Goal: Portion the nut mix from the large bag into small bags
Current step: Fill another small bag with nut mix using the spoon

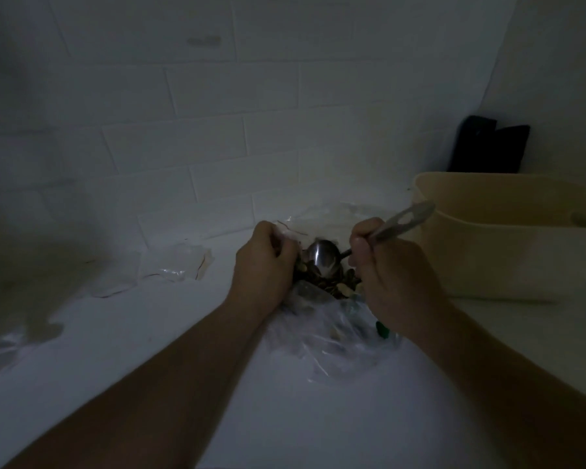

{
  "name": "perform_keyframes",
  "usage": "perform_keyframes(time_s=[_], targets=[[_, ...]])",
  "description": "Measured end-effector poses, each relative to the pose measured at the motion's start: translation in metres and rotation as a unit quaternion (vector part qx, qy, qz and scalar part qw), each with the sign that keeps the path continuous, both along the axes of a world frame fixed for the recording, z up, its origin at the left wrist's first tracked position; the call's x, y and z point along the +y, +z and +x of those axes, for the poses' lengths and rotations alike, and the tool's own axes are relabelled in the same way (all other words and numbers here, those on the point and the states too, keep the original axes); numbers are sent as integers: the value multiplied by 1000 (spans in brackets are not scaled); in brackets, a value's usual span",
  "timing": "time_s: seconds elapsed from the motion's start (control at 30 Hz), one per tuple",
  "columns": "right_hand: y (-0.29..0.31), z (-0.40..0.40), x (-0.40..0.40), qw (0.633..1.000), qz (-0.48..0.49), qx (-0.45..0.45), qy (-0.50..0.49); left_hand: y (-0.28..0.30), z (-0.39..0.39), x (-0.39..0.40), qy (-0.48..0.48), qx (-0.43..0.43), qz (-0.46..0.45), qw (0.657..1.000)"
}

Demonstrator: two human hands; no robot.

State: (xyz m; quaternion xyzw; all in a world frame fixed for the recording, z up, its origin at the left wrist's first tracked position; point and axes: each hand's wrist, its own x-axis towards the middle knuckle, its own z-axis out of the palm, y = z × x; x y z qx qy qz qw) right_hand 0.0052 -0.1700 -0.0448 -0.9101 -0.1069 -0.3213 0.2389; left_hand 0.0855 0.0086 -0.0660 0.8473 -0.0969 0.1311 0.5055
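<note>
The large clear bag [332, 333] lies crumpled on the white counter between my forearms, its mouth open toward the wall. Brown nut mix [322, 284] shows inside the opening. My left hand [264, 262] grips the bag's left rim. My right hand [383, 269] grips the handle of a metal spoon [322, 258], whose bowl sits down in the nuts. Several small clear bags [173, 265] lie flat on the counter to the left.
A beige plastic tub [508, 238] stands close on the right, beside the spoon handle. A dark object [487, 147] leans in the back corner behind it. A white tiled wall [217, 113] runs along the back. More clear plastic [0, 350] lies at the far left.
</note>
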Motion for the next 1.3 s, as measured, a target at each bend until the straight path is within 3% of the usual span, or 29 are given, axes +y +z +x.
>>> perform_keyframes(time_s=[0.13, 0.3, 0.57, 0.73, 0.83, 1.0, 1.3], targets=[[-3, 4, -3, 998, 67, -8, -10, 2, 1, -1, 8, 3, -20, 1000], [12, -2, -12, 988, -95, -104, -63, 1, 3, -1, 10, 10, -13, 1000], [12, -16, 16, 997, -74, -3, 17, 1, -11, -6, 0, 11, 31, 999], [3, -14, 22, 999, 48, -5, 21, 7, -17, -18, -2, 24, -165, 986], [2, -6, 13, 982, 188, 28, -10, 14, -18, -18, -5, 54, -230, 972], [4, -3, 1, 931, 352, 85, -35, 14, -12, -6, -60, 67, -176, 980], [16, -8, -23, 897, 442, 17, -12, 27, -4, 17, -156, 110, -234, 953]])
